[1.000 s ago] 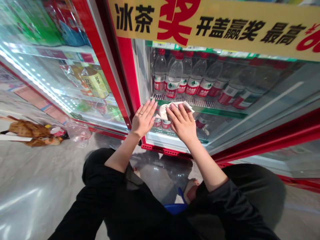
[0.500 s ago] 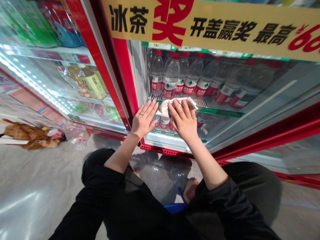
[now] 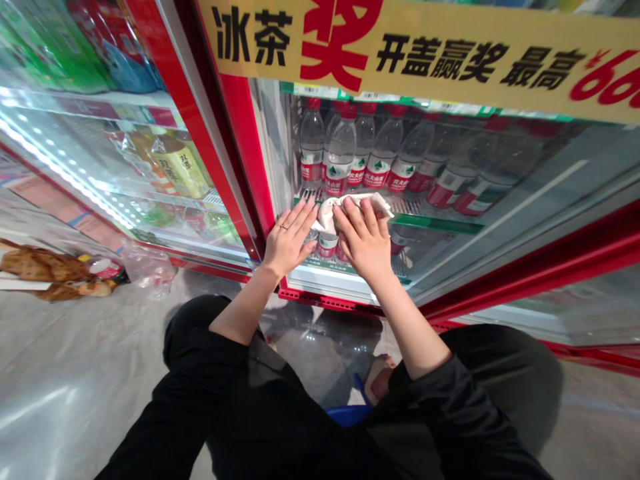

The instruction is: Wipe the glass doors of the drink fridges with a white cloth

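My right hand [image 3: 367, 243] presses a crumpled white cloth [image 3: 327, 217] against the glass door [image 3: 440, 257] of a drinks fridge, its fingers spread over the cloth. Left of it, my left hand [image 3: 287, 240] lies flat with fingers stretched out at the door's left side, a ring on one finger. Its fingertips come close to the cloth's left edge; whether they touch it I cannot tell. Behind the glass stand several water bottles [image 3: 340, 157] with red caps and red-and-white labels, on a shelf with a green front edge [image 3: 440, 223]. More bottles below are partly hidden by my hands.
A yellow banner [image 3: 450, 60] crosses the upper door. Another fridge with a red frame [image 3: 175, 93] stands at left. On the floor lie a brown patterned bag [image 3: 50, 267] and clear plastic wrap [image 3: 147, 267]. Something blue [image 3: 347, 415] is between my legs.
The view has shifted very slightly. Both hands and the cloth stay in almost the same place on the door.
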Motion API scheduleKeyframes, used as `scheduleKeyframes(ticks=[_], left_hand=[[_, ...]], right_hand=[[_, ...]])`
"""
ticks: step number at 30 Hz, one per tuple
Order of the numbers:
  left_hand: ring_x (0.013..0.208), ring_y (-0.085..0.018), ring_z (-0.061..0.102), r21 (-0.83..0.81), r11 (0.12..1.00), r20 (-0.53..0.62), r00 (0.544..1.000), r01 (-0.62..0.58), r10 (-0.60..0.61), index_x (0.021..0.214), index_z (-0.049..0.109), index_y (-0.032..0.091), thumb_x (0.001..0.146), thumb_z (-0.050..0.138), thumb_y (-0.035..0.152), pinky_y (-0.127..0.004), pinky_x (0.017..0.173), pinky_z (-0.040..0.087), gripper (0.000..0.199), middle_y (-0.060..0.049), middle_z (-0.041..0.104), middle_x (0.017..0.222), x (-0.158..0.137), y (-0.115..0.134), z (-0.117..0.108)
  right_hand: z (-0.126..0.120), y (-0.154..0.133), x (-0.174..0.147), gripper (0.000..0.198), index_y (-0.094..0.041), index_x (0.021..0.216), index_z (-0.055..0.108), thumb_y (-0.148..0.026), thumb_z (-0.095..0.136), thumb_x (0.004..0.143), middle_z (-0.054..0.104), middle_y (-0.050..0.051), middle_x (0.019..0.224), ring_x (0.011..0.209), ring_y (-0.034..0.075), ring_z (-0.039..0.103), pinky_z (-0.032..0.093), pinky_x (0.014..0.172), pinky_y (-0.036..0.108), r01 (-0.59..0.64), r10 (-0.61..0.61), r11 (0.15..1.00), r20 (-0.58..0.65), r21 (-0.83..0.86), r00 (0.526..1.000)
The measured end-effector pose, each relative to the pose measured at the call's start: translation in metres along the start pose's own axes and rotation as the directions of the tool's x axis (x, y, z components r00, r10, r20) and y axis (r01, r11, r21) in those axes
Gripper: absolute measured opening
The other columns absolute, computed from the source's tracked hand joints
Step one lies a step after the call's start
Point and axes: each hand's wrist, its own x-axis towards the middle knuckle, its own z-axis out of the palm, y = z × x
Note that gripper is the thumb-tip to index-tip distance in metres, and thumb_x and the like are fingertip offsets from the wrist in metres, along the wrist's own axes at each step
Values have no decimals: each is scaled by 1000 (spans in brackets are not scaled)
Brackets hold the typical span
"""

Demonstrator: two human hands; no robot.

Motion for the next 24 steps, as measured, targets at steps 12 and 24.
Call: scheduleKeyframes(ticks=[12, 24], left_hand=[[171, -27, 41, 23, 1000, 27, 1000, -5, 4, 171, 51, 11, 116, 12, 64, -44, 141, 30, 86, -16, 50, 177, -1, 1, -3], [172, -25, 38, 56, 997, 23, 998, -53, 52, 174, 44, 14, 118, 9, 63, -42, 142, 29, 82, -8, 44, 182, 0, 6, 0]], right_hand=[[5, 3, -6, 64, -28, 175, 47, -34, 49, 112, 46, 11, 182, 173, 38, 34, 31, 138, 62, -217, 216, 976, -150, 4, 965], [8, 29, -36, 61, -32, 171, 54, -34, 49, 110, 56, 9, 176, 169, 34, 42, 33, 138, 61, -187, 187, 982, -40, 11, 982]])
